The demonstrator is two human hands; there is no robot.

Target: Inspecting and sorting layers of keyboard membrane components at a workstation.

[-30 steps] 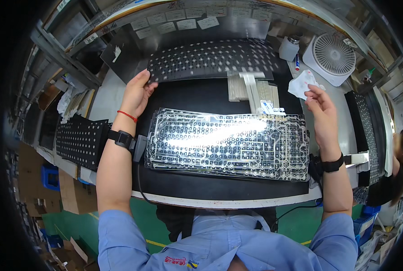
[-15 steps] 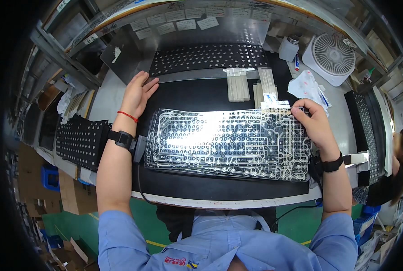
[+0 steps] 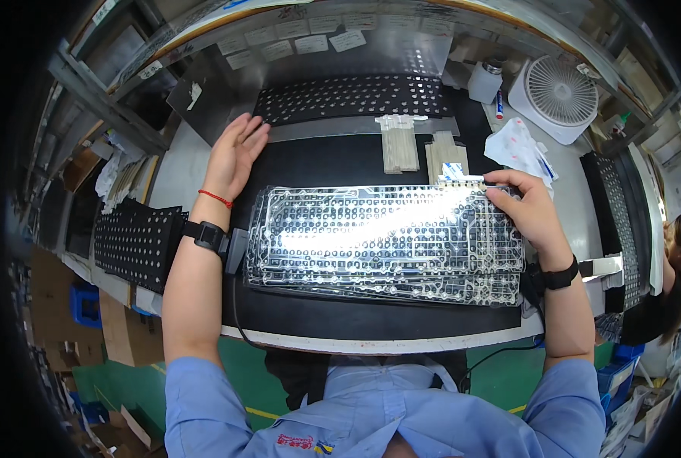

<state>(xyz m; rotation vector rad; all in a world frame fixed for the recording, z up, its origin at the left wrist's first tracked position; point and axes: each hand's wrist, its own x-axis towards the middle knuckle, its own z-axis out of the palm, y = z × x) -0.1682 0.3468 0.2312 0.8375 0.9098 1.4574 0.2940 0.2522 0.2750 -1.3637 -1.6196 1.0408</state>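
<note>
A stack of clear keyboard membrane sheets (image 3: 386, 237), printed with pale circuit traces, lies on a black mat (image 3: 325, 317); its edges are uneven. My right hand (image 3: 525, 204) pinches the top sheet at its far right edge, thumb over it, fingers beyond. Close to those fingers, a small white-and-blue tab (image 3: 453, 171) sits by the sheet's far edge. My left hand (image 3: 239, 153) is off the stack, beyond its far left corner, fingers apart and holding nothing. Farther back lie two bundles of pale strips (image 3: 400, 149), the right one partly behind the tab.
Black perforated sheets lie at the back (image 3: 352, 98) and left (image 3: 138, 240). A white fan (image 3: 560, 99), a bottle (image 3: 485, 82), a marker (image 3: 499, 104) and a crumpled white sheet (image 3: 518, 149) stand or lie back right. Another person (image 3: 680, 252) is at the right edge.
My right hand has moved slightly left and the top sheet has shifted, its glare spreading right. The pale strip beyond its far edge no longer reaches as far back. My left hand stays open.
</note>
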